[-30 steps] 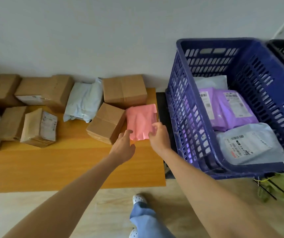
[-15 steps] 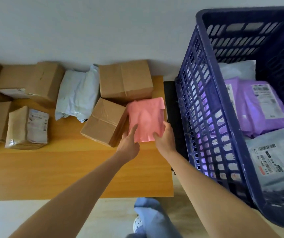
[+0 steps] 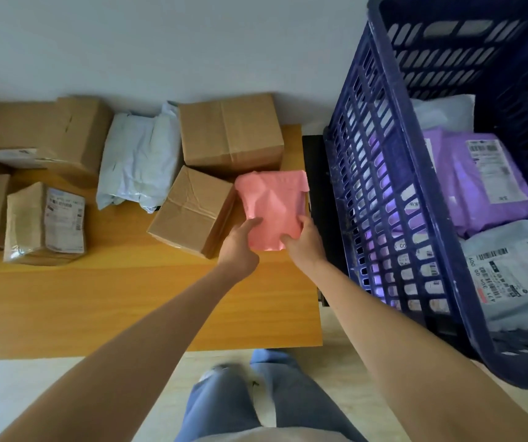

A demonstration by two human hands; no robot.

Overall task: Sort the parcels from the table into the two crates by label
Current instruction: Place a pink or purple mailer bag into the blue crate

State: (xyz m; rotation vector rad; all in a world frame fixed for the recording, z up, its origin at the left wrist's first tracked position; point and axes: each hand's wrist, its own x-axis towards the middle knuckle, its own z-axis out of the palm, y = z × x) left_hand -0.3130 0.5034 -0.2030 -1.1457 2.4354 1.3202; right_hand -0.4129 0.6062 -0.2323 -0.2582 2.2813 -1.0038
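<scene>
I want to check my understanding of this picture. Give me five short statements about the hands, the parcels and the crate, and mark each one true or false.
1. The left hand and the right hand both hold the pink parcel. True.
2. The blue crate is empty. False: purple parcels and a grey parcel lie in it.
3. A label shows on the pink parcel's visible side. False: no label shows there.
4. Cardboard boxes lie on the wooden table. True.
5. The blue crate stands left of the table. False: it stands to the right.
</scene>
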